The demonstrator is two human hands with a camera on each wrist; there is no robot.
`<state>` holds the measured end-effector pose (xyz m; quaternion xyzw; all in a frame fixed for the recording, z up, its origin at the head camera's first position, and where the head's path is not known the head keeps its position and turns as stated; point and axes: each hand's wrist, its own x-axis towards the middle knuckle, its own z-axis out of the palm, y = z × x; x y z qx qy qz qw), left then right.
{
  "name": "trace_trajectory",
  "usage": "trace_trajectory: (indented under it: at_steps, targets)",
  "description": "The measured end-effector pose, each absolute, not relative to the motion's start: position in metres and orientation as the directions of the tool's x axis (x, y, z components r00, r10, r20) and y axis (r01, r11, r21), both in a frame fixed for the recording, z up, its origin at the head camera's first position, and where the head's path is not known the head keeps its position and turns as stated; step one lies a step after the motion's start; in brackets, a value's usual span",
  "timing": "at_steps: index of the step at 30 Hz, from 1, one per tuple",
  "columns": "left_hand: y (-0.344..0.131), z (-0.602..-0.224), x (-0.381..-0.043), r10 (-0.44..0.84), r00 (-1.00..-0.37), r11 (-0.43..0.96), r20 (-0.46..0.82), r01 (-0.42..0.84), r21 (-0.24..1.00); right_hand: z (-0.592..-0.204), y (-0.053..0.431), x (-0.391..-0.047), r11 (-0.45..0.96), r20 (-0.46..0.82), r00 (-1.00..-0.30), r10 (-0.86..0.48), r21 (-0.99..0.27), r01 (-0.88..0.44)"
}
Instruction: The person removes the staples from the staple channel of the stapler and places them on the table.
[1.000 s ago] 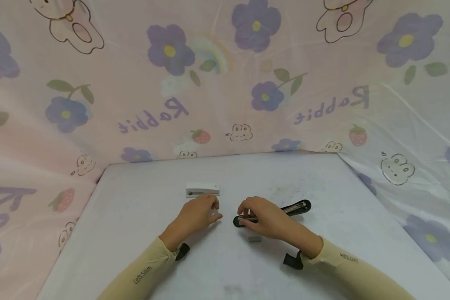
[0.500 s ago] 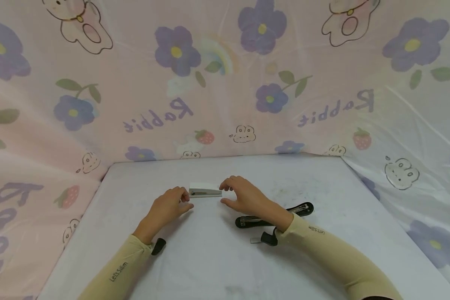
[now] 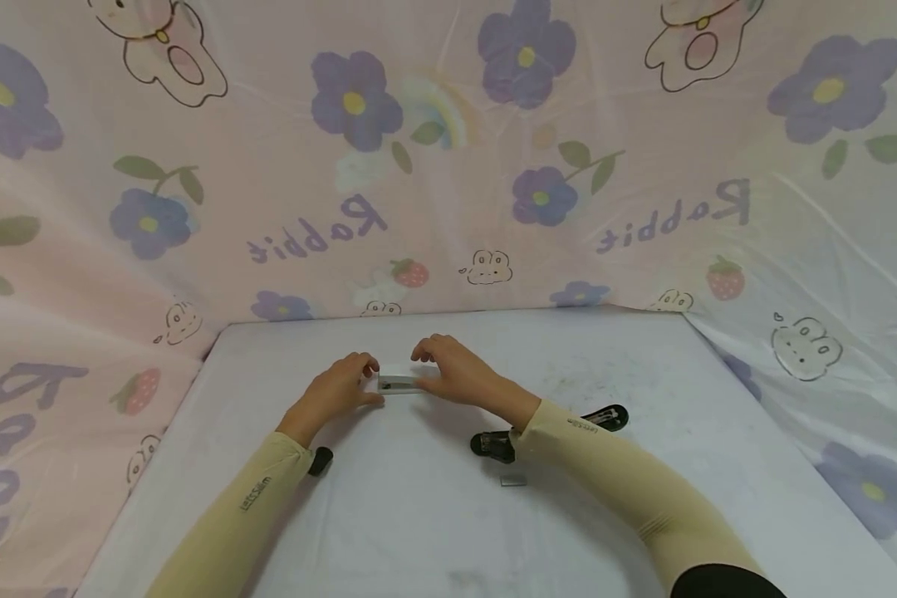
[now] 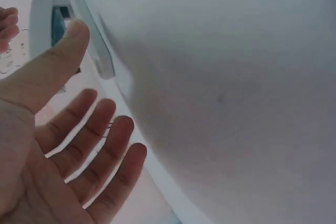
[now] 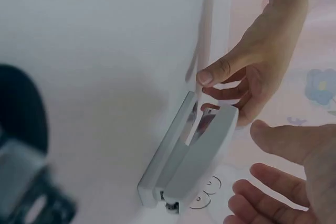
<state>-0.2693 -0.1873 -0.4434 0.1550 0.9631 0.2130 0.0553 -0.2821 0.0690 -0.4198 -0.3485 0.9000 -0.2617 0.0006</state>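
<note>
A white stapler [image 3: 398, 383] sits on the white table between the two hands. At its left end hovers the left hand [image 3: 332, 390], fingers loosely bent and holding nothing; in the left wrist view the thumb overlaps the stapler [image 4: 41, 30], and contact is unclear. By its right end is the right hand [image 3: 459, 374], fingers apart and slightly bent. The right wrist view has the right palm [image 5: 320, 177] beside the stapler's top [image 5: 210, 156], with a gap. An unfolded black stapler [image 3: 605, 417] lies partly hidden under the right forearm. A small grey staple strip [image 3: 513, 481] rests nearer the person.
The white table [image 3: 419, 531] meets a patterned cloth [image 3: 448, 208] with flowers and rabbits at the back and sides. A black wrist mount [image 3: 320, 461] sits below the left wrist. A blurred dark object [image 5: 21, 114] is at the right wrist view's left edge.
The right hand has left the black stapler and moved left and away to the white stapler's right end. The left hand has shifted left to its other end. Neither stapler has visibly moved.
</note>
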Motion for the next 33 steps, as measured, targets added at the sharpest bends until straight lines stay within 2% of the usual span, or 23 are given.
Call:
trace_trajectory:
  at_steps: [7, 15, 20, 28, 33]
  targets:
    - [-0.187, -0.444, -0.285, 0.367, -0.926, 0.854, -0.088, 0.297, 0.428, -0.428, 0.053, -0.298, 0.599, 0.123, -0.762, -0.636, -0.544, -0.588]
    - [-0.185, -0.444, -0.294, 0.347, -0.927, 0.866, -0.145, 0.257, 0.428, -0.438, 0.043, -0.308, 0.573, 0.051, -0.779, -0.626, -0.648, -0.503]
    - [-0.183, -0.443, -0.293, 0.345, -0.928, 0.871, -0.139, 0.261, 0.417, -0.44, 0.04, -0.31, 0.572, 0.001, -0.789, -0.614, -0.689, -0.445]
    - [-0.18, -0.445, -0.293, 0.352, -0.929, 0.878, -0.112, 0.287, 0.384, -0.444, 0.042, -0.324, 0.587, -0.069, -0.759, -0.647, -0.68, -0.439]
    - [-0.178, -0.444, -0.293, 0.351, -0.929, 0.888, -0.121, 0.288, 0.359, -0.447, 0.043, -0.327, 0.602, -0.094, -0.766, -0.636, -0.681, -0.417]
